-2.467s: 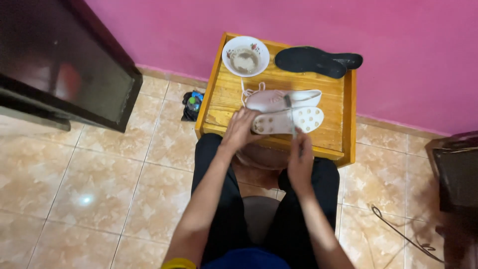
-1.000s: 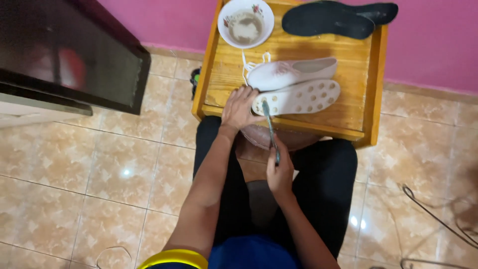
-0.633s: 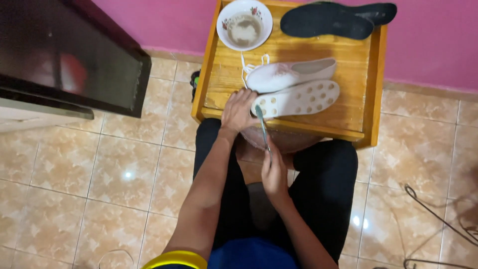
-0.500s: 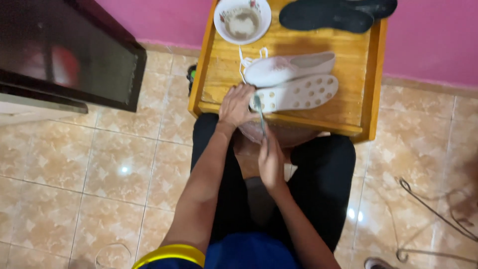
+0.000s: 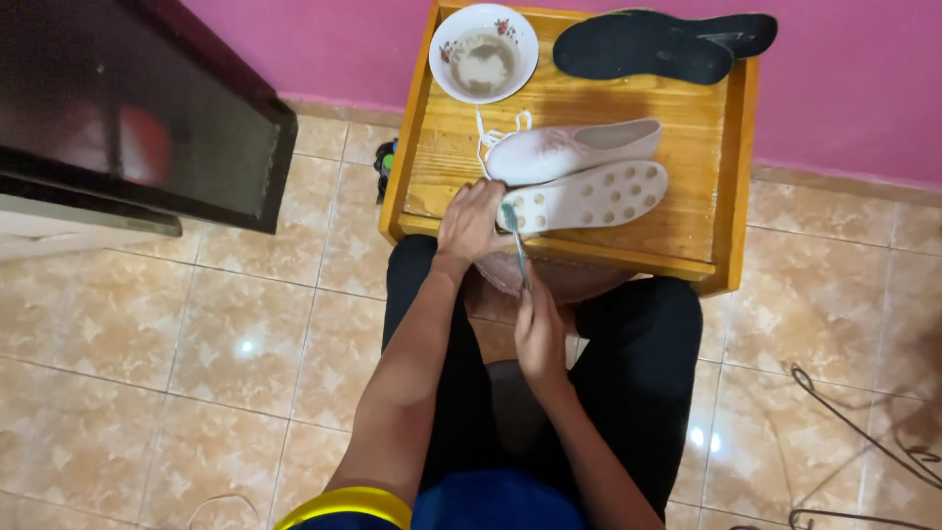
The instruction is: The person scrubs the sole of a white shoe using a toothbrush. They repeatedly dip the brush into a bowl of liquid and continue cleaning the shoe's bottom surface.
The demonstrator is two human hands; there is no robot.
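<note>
Head view, looking straight down on a seated person in dark trousers.

Wooden tabletop (image 5: pixel 687 211), raised rim, sits in the upper centre of the frame against a pink wall (image 5: pixel 844 88).

Left hand (image 5: pixel 471 221): at the near left edge of the tabletop, fingers curled over the toe end of a white shoe (image 5: pixel 589 196) that lies sole-up, round studs showing. The hand touches and steadies that end; the heel points to the right of the frame.

Right hand (image 5: pixel 540 334): below the tabletop edge, over the lap, fingers pressed together around the handle of a toothbrush (image 5: pixel 514 245). The brush stands nearly upright in the frame, its head on the toe of the sole, just beside the left hand's fingers.

Second white shoe (image 5: pixel 574 149): on its side, just beyond the first, touching or nearly touching it; white laces trail off to its upper left.

White bowl (image 5: pixel 484 37), small coloured pattern on the rim, greyish contents: far left corner of the tabletop.

Two dark insoles (image 5: pixel 657 44): overlapping, far right corner.

Dark cabinet (image 5: pixel 128 108): upper left of the frame. Floor (image 5: pixel 196 334): glossy beige tiles. A small blue and green item lies on the floor at the tabletop's left side, too small to identify. No labels or signs legible.
</note>
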